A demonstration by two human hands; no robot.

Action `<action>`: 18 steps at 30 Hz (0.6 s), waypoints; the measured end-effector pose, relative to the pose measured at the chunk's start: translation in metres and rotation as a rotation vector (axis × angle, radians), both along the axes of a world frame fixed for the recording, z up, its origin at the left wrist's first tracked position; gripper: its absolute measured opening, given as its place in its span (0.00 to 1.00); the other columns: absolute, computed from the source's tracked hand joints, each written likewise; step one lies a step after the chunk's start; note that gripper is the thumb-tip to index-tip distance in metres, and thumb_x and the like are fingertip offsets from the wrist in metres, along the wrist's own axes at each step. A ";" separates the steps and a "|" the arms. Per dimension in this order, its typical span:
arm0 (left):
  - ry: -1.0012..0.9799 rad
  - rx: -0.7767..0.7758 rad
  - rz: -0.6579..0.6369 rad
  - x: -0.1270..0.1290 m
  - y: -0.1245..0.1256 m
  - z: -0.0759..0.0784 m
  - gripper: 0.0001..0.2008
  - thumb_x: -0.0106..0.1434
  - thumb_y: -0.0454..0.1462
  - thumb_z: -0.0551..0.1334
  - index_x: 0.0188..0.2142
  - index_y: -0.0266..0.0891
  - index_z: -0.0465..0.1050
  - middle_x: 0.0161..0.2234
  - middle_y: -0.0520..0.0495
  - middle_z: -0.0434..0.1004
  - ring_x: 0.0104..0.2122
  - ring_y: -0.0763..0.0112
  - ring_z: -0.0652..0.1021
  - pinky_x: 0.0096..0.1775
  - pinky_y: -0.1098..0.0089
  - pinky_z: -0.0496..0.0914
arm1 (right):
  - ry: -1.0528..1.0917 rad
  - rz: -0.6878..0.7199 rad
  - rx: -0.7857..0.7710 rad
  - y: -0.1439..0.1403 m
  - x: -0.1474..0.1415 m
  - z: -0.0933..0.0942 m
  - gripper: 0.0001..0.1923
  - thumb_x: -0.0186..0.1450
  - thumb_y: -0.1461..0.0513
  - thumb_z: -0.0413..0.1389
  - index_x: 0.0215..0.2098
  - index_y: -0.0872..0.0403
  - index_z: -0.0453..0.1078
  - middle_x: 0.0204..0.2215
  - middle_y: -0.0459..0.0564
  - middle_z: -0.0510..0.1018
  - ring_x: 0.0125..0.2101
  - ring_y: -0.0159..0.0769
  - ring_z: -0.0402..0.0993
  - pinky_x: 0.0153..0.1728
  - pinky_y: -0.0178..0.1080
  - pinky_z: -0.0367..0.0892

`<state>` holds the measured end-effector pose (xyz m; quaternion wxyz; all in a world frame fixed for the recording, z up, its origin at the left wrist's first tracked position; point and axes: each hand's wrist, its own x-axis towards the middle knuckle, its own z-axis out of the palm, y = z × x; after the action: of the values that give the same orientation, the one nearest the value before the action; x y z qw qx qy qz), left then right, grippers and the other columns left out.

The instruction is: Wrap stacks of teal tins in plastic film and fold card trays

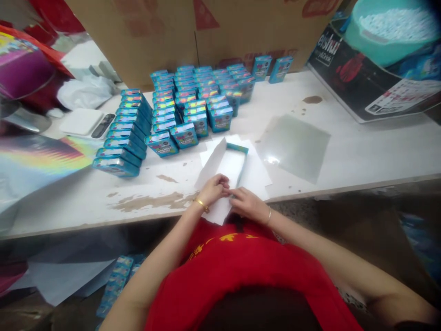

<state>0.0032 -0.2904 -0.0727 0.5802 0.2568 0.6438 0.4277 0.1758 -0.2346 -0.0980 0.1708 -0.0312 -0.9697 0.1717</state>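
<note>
Two hands meet at surface [344, 151] edge | left hand [212, 188] pinches white sheet [220, 165] | right hand [248, 204] fingers curled, pressing sheet's near end | teal box [241, 158] just beyond fingertips

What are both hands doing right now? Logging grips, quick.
Left hand: closed, pinching the white sheet.
Right hand: fingers pressed on the same sheet; grip unclear.

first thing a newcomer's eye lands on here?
Most likely the rows of small teal printed boxes packed across the back of the white worktable. Next, at the near edge, the left hand and right hand meet over a white paper sheet folded around one teal-edged box. A teal plastic basin of pale small pieces sits top right on a black printed carton.
</note>
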 end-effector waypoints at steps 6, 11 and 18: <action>-0.068 0.152 0.043 -0.001 -0.015 -0.014 0.13 0.55 0.27 0.52 0.40 0.35 0.65 0.37 0.47 0.72 0.35 0.75 0.76 0.42 0.68 0.73 | 0.014 0.053 0.085 0.009 -0.003 -0.001 0.09 0.68 0.59 0.48 0.31 0.52 0.64 0.51 0.56 0.68 0.33 0.39 0.60 0.33 0.43 0.64; 0.163 0.280 -0.097 -0.004 -0.025 -0.016 0.11 0.58 0.34 0.57 0.42 0.36 0.69 0.42 0.46 0.74 0.44 0.70 0.74 0.49 0.66 0.69 | -0.038 0.069 0.134 0.008 -0.006 0.009 0.11 0.67 0.53 0.49 0.35 0.51 0.66 0.52 0.55 0.67 0.33 0.39 0.60 0.34 0.43 0.64; 0.167 0.356 -0.190 -0.008 -0.031 -0.014 0.13 0.61 0.36 0.57 0.45 0.36 0.69 0.45 0.45 0.74 0.46 0.68 0.74 0.51 0.66 0.67 | -0.008 0.027 -0.069 0.005 -0.003 0.006 0.12 0.68 0.56 0.49 0.29 0.52 0.63 0.50 0.53 0.70 0.35 0.40 0.62 0.37 0.45 0.64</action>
<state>-0.0051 -0.3217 -0.0862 0.5079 0.4496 0.5768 0.4553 0.1730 -0.2299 -0.0924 0.1636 -0.0247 -0.9642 0.2072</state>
